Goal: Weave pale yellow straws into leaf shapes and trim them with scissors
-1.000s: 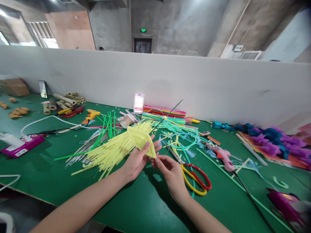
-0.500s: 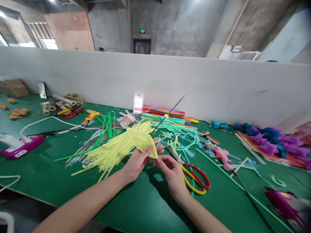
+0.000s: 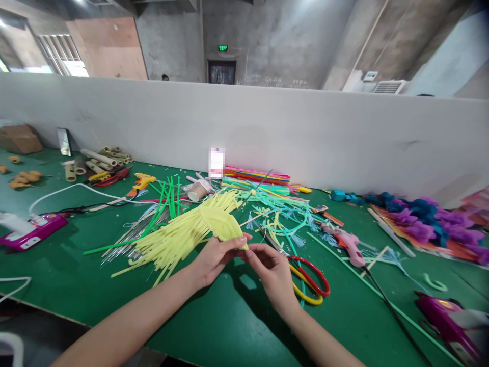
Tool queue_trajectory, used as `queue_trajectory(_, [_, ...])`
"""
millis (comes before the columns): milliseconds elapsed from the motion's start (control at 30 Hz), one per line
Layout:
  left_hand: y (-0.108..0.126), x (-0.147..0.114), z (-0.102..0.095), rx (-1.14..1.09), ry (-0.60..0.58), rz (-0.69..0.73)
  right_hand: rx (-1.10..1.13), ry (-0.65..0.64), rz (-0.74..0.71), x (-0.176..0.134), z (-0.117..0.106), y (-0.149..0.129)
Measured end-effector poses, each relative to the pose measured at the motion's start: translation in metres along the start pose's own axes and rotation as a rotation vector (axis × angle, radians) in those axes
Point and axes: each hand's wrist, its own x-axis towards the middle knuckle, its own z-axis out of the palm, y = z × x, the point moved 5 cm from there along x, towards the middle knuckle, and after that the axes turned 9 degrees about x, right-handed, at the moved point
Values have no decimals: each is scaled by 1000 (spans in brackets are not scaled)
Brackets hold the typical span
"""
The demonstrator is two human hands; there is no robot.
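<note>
My left hand grips a flat yellow petal-shaped piece of pipe cleaners, thumb on top and fingers underneath. At the piece's near pointed end, my right hand pinches the tip between thumb and forefinger. Behind the piece a thin dark green stem slants up to the right; whether it is joined to the piece is hidden. Under and left of the piece lies a thick bundle of loose yellow pipe cleaners. Scissors with red and yellow handles lie just right of my right hand.
Green pipe cleaners and a yellow glue gun lie at the left, near bamboo pieces. A pink glue gun with a black cable lies right. Purple power strips sit at both sides. A white partition bounds the back.
The yellow piece looks narrower and more folded near its tip. My left fingers have closed in around it. The dark green stem has dropped lower and leftward.
</note>
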Motion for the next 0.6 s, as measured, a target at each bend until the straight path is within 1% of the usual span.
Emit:
queue_trajectory(167, [-3,0,0,-34,12,-69,-19,1,8,-1,0,-1])
queue_trajectory(600, [-2,-1,1,-6,-2,-47,-1,15,35,-1,1,-2])
